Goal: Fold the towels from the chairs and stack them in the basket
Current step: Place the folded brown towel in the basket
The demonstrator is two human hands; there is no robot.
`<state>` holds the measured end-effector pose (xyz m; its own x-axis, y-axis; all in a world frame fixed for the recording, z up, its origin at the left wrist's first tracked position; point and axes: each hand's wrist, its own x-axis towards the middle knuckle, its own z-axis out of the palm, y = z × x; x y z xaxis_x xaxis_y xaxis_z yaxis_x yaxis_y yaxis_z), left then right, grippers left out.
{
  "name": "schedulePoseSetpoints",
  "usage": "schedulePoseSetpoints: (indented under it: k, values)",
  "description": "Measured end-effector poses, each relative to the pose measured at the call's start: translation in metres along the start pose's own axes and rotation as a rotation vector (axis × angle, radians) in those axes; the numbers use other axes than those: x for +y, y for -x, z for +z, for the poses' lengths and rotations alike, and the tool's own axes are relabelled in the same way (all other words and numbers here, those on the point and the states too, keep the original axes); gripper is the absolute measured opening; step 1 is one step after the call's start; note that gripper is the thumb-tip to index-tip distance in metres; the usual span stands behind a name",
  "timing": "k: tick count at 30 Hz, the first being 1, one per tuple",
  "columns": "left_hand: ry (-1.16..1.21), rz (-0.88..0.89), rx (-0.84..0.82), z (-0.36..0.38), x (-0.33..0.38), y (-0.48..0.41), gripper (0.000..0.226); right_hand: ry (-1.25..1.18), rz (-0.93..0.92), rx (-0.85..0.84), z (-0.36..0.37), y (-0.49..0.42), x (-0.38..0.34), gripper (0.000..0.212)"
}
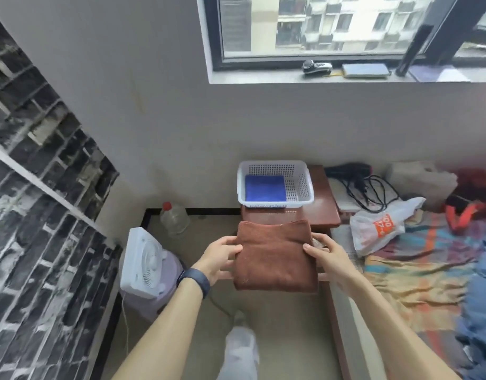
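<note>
Holding a folded brown terry towel (274,256) in mid-air, the left hand (218,257) and right hand (328,257) pinch its side edges, thumbs on top. Farther off, a white perforated plastic basket (302,185) on a reddish wooden stand (324,209) contains a folded blue towel (265,187).

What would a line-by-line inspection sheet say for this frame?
Surface: reddish wooden table carries the white basket.
Job's things: basket holds a folded blue towel at its left; folded brown towel held short of it.
Clutter: plastic bag and hair dryer to the right; bottle and fan on floor.
Hands: left hand and right hand grip the brown towel's sides.
Cables: black cord looped by the hair dryer.
Surroundings: window sill with small items; brick-pattern wall left.
</note>
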<state>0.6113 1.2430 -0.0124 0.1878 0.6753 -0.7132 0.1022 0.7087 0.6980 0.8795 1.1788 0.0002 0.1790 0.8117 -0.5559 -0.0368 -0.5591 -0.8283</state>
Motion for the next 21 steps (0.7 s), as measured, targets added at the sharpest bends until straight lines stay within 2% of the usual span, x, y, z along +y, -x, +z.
schedulePoseSetpoints:
  k: [10,13,17,21]
  values:
    - [-0.027,-0.112,0.045,0.019,0.115,-0.221,0.029,0.055,0.14,0.111,-0.005,-0.234,-0.065,0.021]
    - [-0.079,-0.135,0.094,0.021,0.136,-0.285,0.037,0.122,0.147,0.139,-0.003,-0.303,-0.081,0.022]
    - [-0.206,-0.131,0.149,0.011,0.136,-0.376,0.062,0.156,0.195,0.125,0.006,-0.385,-0.081,0.024]
    - [-0.318,-0.156,0.161,0.016,0.16,-0.395,0.067,0.173,0.25,0.104,0.011,-0.433,-0.073,0.026]
